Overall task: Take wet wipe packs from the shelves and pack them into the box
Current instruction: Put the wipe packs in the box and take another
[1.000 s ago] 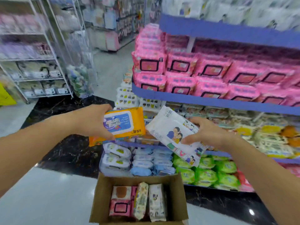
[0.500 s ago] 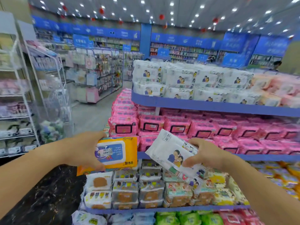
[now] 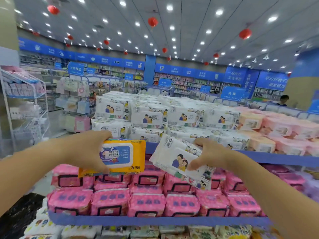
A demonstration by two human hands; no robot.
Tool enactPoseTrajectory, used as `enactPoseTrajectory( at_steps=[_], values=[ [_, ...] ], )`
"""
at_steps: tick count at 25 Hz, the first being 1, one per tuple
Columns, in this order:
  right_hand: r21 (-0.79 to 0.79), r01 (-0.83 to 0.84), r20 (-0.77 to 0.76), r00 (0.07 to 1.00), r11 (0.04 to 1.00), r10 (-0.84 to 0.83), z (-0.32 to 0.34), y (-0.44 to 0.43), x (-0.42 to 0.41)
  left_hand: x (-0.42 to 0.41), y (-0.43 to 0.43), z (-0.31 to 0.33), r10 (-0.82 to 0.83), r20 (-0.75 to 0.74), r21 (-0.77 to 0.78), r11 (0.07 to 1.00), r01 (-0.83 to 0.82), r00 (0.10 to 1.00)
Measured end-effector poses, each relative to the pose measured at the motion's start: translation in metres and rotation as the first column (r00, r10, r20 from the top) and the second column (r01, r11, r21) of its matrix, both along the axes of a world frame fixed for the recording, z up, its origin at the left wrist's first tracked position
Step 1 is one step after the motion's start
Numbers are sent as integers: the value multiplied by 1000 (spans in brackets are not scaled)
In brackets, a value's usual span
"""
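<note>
Head view: gripping an orange pack (image 3: 123,156) in the left hand (image 3: 86,150), with fingers curled round its top and bottom edges and the label upside down. Pinching a white pack (image 3: 172,156) in the right hand (image 3: 213,156), tilted, with fingertips on its face and upper edge. Both held up in the air, side by side and just apart, in front of the shelves. Behind, on the top shelf (image 3: 276,159), stacked white packs (image 3: 150,118) with peach packs (image 3: 259,123) to the right. Below, 2 tiers of pink packs (image 3: 146,202) on a blue-edged shelf (image 3: 155,220).
</note>
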State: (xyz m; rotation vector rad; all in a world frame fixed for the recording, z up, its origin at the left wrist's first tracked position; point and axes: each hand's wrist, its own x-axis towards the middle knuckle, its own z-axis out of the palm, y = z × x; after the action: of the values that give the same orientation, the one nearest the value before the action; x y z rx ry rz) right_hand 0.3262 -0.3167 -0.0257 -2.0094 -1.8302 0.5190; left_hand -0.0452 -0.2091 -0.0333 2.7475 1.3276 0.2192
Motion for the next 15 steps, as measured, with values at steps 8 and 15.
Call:
enactPoseTrajectory(
  at_steps=[8, 15],
  values=[
    [130, 5, 70, 997, 992, -14, 80, 24, 88, 86, 16, 71, -31, -35, 107, 994, 34, 999],
    [160, -223, 271, 947, 962, 174, 118, 112, 83, 83, 32, 96, 117, -30, 78, 990, -114, 993]
  ],
)
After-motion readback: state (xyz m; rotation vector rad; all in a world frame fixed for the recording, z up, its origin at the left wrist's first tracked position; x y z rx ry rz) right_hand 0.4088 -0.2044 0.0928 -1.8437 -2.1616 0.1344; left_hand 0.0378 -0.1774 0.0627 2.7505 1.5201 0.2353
